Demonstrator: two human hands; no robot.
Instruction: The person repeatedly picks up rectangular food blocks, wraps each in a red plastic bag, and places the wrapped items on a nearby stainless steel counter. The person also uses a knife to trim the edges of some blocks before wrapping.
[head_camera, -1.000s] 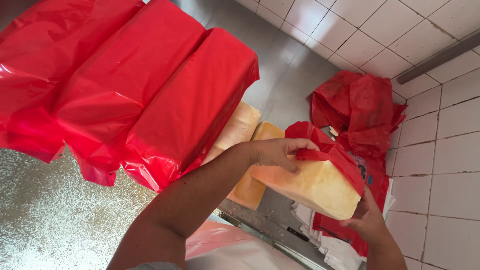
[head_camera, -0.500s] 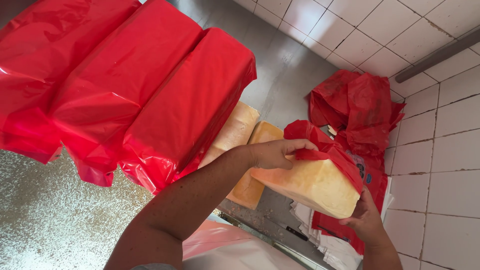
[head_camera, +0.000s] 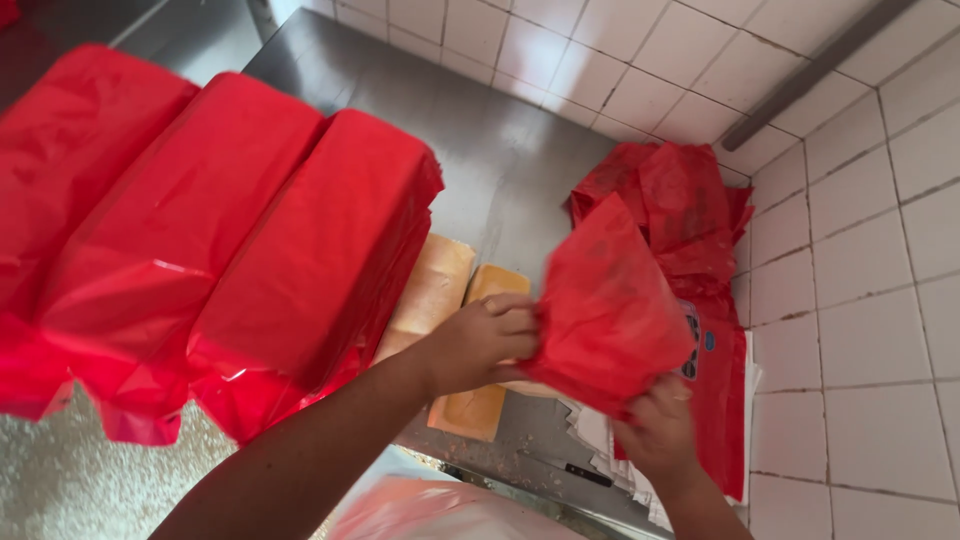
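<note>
Here, from the biggest thing down to the smallest:

- The steel table spreads out beyond and beneath both sets of fingers, up to the white tiled wall on the far side and to the right of them.
- Three long loaves wrapped in red plastic lie side by side, well to the left of the left fingers; the nearest one almost reaches the left forearm.
- A pile of loose red bags sits past the right fingers, against the wall, and trails down beside the right wrist over some white sheets.
- The red bag in hand hangs between the two hands, pulled over the loaf so that only a pale sliver shows just under the left fingers.
- Two bare yellowish loaves lie on the table directly under and just beyond the left knuckles, touching each other.
- The left hand has its fingers curled tight around the bag's left edge, pinching the plastic against the covered loaf.
- The right hand grips the bag's lower corner from below, fingertips tucked into the red plastic.
- A small dark bar lies on the table edge, between and below the two wrists; what it is cannot be told.
</note>
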